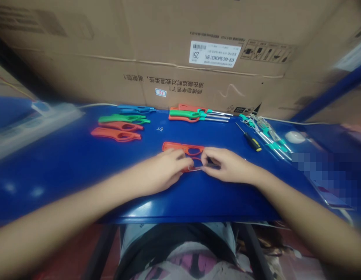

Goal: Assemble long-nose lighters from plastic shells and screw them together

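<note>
My left hand (171, 167) is closed on an orange lighter casing half (196, 159), mostly covered by the fingers. At its right end, my right hand (227, 163) has thumb and forefinger pinched together, with a thin dark piece between them that is too small to make out. A thin, pale wire-like line shows between the two hands. Just beyond the hands, another orange casing half (180, 147) lies with its trigger opening to the right.
Orange, green and blue casings (117, 134) lie at the left. Lighters with metal tubes (197, 114) rest against the cardboard (110, 81). At right are a screwdriver (252, 142), tube assemblies (270, 136) and a white round object (295, 137). A power strip (37, 120) stands far left.
</note>
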Available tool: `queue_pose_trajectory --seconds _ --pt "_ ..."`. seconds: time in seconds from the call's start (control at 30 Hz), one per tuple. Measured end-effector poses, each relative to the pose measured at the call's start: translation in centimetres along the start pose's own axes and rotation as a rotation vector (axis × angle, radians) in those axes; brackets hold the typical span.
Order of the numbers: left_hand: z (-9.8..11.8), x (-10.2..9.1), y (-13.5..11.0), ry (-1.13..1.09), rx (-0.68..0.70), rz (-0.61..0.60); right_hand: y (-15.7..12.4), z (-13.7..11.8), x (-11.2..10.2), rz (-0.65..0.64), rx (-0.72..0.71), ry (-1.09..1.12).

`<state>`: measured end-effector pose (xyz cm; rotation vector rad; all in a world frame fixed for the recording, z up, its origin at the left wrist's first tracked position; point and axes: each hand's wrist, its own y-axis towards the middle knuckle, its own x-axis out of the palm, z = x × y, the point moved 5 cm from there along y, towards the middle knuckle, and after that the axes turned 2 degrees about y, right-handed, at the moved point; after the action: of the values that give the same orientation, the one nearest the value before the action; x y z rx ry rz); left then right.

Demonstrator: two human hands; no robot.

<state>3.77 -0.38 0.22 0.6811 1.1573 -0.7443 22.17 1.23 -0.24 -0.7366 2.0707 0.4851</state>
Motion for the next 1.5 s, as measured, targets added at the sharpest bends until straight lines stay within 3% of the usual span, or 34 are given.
queue_pose_trajectory --seconds 0.47,0.8,0.97,1.33,1.5 --pt "-0.40 0.49 0.19 -0.001 0.066 0.021 -0.13 -0.27 0.34 -0.070 -0.139 -0.104" --pt "-0.32 0.37 0.22 -0.014 0.081 0.036 -0.15 -0.17 0.11 -0.001 -0.091 -0.132" --pt "-0.36 0.48 0.34 0.020 0.102 0.035 0.07 -0.03 0.01 0.069 -0.071 -0.036" --pt "-0.20 0.29 0.30 0.081 0.114 0.055 0.11 0.10 -0.22 0.109 -0.075 -0.085" --pt "-0.37 0.18 0.32 0.052 0.106 0.088 0.03 0.07 -0.04 0.066 -0.088 -0.141"
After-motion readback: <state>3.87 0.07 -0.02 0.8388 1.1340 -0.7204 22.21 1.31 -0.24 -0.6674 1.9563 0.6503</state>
